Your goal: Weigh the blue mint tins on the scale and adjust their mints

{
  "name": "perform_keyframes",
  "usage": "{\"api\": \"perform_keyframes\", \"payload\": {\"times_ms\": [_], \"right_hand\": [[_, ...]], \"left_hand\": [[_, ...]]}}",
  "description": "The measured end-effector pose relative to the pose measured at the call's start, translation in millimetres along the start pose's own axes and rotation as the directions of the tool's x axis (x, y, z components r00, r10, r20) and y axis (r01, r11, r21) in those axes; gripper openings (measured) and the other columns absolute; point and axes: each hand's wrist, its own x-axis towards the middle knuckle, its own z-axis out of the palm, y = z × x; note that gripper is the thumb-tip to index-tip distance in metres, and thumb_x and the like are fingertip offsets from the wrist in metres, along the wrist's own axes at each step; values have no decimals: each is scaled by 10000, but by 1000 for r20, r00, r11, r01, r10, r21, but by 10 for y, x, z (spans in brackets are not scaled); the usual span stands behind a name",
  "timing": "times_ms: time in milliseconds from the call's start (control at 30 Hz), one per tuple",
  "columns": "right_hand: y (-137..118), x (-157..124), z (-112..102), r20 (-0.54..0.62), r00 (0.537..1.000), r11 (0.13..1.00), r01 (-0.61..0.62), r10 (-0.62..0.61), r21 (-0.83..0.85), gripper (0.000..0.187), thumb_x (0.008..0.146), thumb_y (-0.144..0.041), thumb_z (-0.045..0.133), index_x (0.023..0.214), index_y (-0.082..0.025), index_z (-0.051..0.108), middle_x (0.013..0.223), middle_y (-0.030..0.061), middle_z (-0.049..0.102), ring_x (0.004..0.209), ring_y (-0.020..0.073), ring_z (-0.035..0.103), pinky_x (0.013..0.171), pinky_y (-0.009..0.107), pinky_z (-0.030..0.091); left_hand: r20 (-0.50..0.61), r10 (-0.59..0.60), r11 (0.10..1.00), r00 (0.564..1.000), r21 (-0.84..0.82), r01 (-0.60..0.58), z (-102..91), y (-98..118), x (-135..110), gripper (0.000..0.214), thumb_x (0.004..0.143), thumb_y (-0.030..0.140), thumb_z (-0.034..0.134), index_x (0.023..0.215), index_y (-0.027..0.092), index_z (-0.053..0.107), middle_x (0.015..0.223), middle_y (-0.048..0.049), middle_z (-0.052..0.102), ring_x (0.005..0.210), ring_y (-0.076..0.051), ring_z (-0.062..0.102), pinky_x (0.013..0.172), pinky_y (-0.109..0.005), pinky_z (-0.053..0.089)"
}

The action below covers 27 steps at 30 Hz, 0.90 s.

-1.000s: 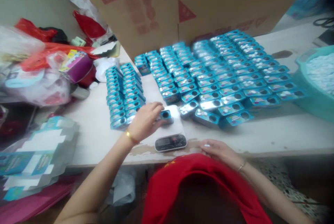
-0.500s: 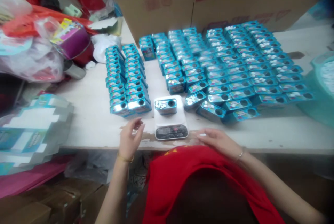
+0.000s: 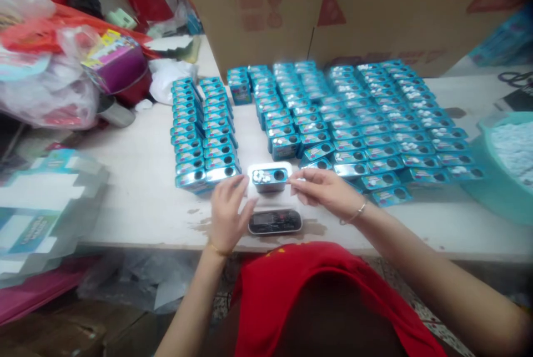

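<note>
A small blue tin (image 3: 270,186) with white pellets and a dark round spot on its top stands on a white kitchen scale (image 3: 275,222) with a black panel. My left hand (image 3: 229,210) is at the tin's left side, over the scale's edge, fingers apart and holding nothing. On the other side, my right hand (image 3: 322,187) has its fingertips pinched close to the tin's right end. What the pinch holds, if anything, is too blurred to make out, and so is whether it touches the tin.
Rows of similar blue tins (image 3: 378,136) stand behind and to the right, with two more columns (image 3: 204,124) on the left. A green basin (image 3: 485,149) of white pellets is at the right. Flattened cartons (image 3: 45,207) lie left; a large cardboard box (image 3: 291,13) stands behind.
Both hands have moved up from the table's front edge to either side of the tin on the scale. My right hand has come left and inward. The camera view has shifted slightly.
</note>
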Motion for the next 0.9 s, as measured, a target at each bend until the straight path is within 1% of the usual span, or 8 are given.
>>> {"api": "perform_keyframes", "payload": {"times_ms": [100,167,267,333,467,600,733,900], "right_hand": [[-13,104,9,-42,997,992,67,-72,-104,363,796,-476,629,868,-121,595,611,-18,548,465,64,447,442,198,312],[-53,173,6,-52,988,948,127,-148,-291,253,847,-373,593,865,-122,613,628,-14,558,493,76,467,492,211,354],[-159,278,19,-11,973,761,171,-228,-625,125,872,-222,579,844,-124,651,667,9,600,597,108,521,594,232,382],[-235,344,46,36,971,613,177,-235,-770,101,877,-168,580,860,-123,668,762,43,652,718,139,570,678,246,391],[-343,432,126,86,985,433,144,-152,-890,136,882,-131,573,973,-105,670,953,111,676,920,201,603,793,270,401],[-382,436,197,111,988,331,139,-103,-933,184,861,-142,603,1034,-105,654,981,129,642,927,227,598,799,284,415],[-378,414,218,141,976,369,193,-164,-909,219,878,-74,522,1062,-107,637,1035,138,613,966,224,585,837,297,429],[-323,441,112,128,944,592,292,-304,-751,281,881,-22,424,1082,-122,593,1030,102,630,994,188,574,893,306,431]], "left_hand": [[42,46,997,998,56,-48,86,73,40,503,864,322,594,1331,187,466,1378,-157,475,1298,-302,397,1055,-486,331],[40,51,995,998,78,-54,148,127,56,531,868,350,584,1347,167,445,1414,-175,440,1348,-321,337,1073,-512,292],[41,59,996,997,69,-62,241,214,90,522,882,344,563,1345,140,435,1414,-192,441,1375,-317,310,1093,-526,252],[55,75,996,996,48,-78,295,261,122,495,896,329,541,1342,142,435,1405,-185,457,1378,-307,315,1104,-530,233],[4,46,998,999,35,-46,335,271,157,490,891,304,553,1345,162,434,1391,-168,476,1373,-290,331,1120,-525,214],[-61,-49,997,997,54,53,291,190,102,512,865,298,592,1340,169,447,1388,-166,475,1368,-296,337,1117,-527,219],[-43,-49,997,998,65,52,285,167,49,478,860,310,600,1306,182,487,1392,-162,473,1368,-306,333,1106,-535,231],[-1,-13,999,1000,36,13,383,280,131,426,872,340,581,1271,203,517,1405,-145,466,1382,-304,312,1108,-539,221]]}}
